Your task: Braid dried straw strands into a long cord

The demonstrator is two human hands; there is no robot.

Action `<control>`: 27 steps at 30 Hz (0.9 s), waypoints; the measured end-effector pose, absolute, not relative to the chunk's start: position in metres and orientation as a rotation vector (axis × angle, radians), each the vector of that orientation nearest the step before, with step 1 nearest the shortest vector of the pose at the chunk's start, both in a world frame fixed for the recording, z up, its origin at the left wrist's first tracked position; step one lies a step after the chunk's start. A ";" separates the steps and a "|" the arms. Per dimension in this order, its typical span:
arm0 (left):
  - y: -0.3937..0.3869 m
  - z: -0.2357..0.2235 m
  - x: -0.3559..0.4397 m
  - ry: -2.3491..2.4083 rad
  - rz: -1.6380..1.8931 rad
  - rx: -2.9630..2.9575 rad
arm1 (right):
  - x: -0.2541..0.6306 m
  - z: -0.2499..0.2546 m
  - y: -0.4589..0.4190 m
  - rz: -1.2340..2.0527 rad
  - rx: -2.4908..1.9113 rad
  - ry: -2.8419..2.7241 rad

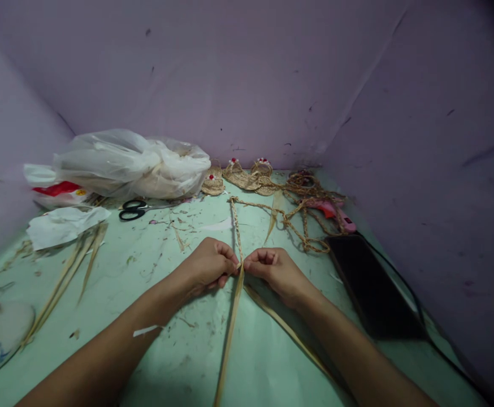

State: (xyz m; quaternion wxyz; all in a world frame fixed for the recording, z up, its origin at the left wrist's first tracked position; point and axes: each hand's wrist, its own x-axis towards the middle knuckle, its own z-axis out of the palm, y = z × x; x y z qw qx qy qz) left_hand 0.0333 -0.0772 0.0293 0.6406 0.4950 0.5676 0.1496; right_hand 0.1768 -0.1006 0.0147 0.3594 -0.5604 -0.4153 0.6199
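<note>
A narrow braid of straw-coloured dried leaf strips runs down the middle of the green surface. At its near end, my left hand pinches the braid between thumb and fingers. From the other side my right hand is closed, its fingertips pinching at the same spot. One loose strip hangs from there toward me, and a second strip slants away under my right forearm. Beyond the hands, the braid bends and joins a tangled length of finished cord at the right.
A white plastic bag, black-handled scissors and white paper lie at left, with spare leaf strips. Small woven slippers stand against the wall. To the right are a pink tool and a black phone-like slab beside a cable.
</note>
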 end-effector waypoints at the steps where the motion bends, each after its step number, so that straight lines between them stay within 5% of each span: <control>1: -0.078 0.029 0.033 1.292 0.350 1.112 | 0.177 0.013 -0.101 1.597 -1.430 -1.080; 10: -0.079 0.030 0.034 1.293 0.407 1.063 | 0.176 0.003 -0.102 1.511 -1.376 -1.269; 16: -0.081 0.025 0.038 1.266 0.505 1.031 | 0.184 0.024 -0.109 0.818 -1.711 -1.520; 27: -0.084 0.026 0.040 1.273 0.536 1.055 | 0.170 0.026 -0.111 1.836 -1.540 -0.995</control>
